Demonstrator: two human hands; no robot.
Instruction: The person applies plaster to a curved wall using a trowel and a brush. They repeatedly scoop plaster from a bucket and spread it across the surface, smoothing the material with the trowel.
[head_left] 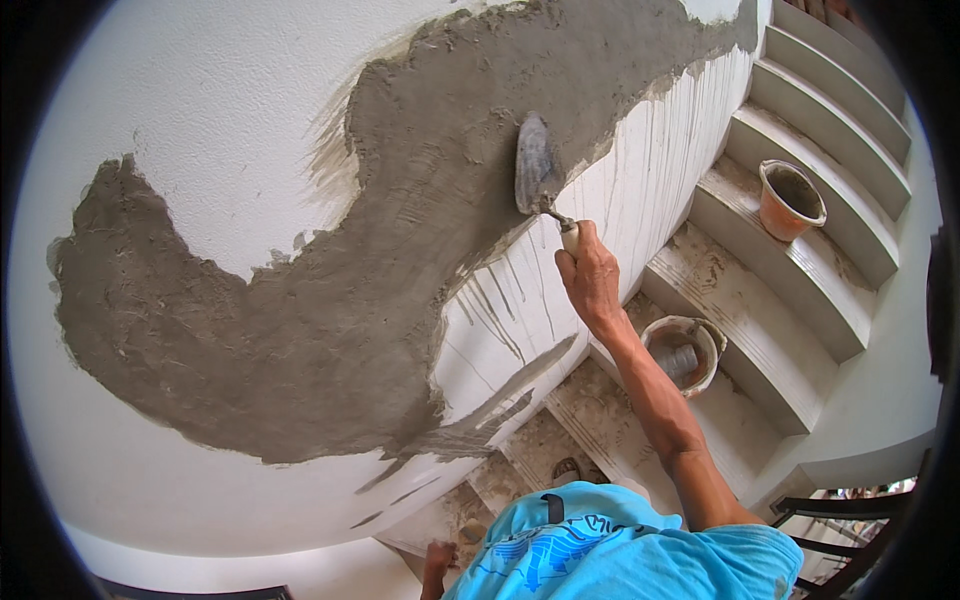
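My right hand [590,275] is closed round the pale handle of a trowel [534,165]. The trowel's grey-smeared blade points up and lies against wet grey mortar [400,210], near the lower edge of the coated band. This mortar spreads in a broad, curving patch across the white wall [220,90]. Low down, beside my blue shirt, only a small part of my left hand [438,556] shows; its fingers are not clear enough to read. A rounded brownish thing [473,531] lies close to that hand, too indistinct to name.
Curved concrete stairs [740,290] climb along the wall to the upper right, stained with mortar. An orange-brown bucket [790,212] stands on a higher step. A lower, pale-rimmed bucket [711,375] sits beside my right forearm. Dark railing [845,507] runs at lower right.
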